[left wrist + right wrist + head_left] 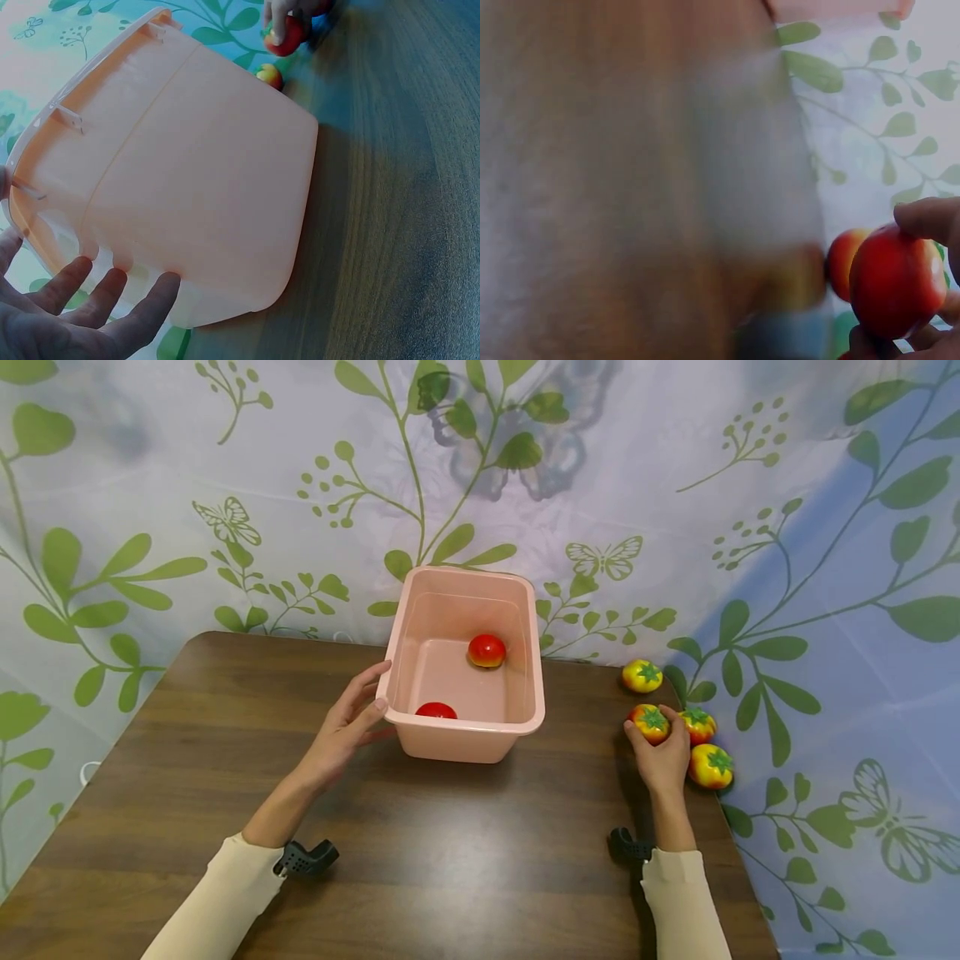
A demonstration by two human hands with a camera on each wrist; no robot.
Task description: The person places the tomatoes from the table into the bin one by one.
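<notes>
My left hand [341, 732] holds the left side of a pink plastic bin [465, 739], its thumb at the rim and its fingertips against the outer wall in the left wrist view. Two red tomatoes lie inside the bin, one [487, 651] toward the back right, the other [437, 711] partly hidden by the front wall. At the table's right side my right hand [663, 760] grips a glossy red-and-yellow tomato [649, 723] with a green leafy top. Its red underside shows between thumb and fingers in the right wrist view.
Three more tomatoes lie by the right table edge: one [641, 677] behind the held one, one [698, 725] beside it and one [712, 766] nearer the front. A leaf-patterned cloth [285, 527] hangs behind the brown wooden table [465, 843].
</notes>
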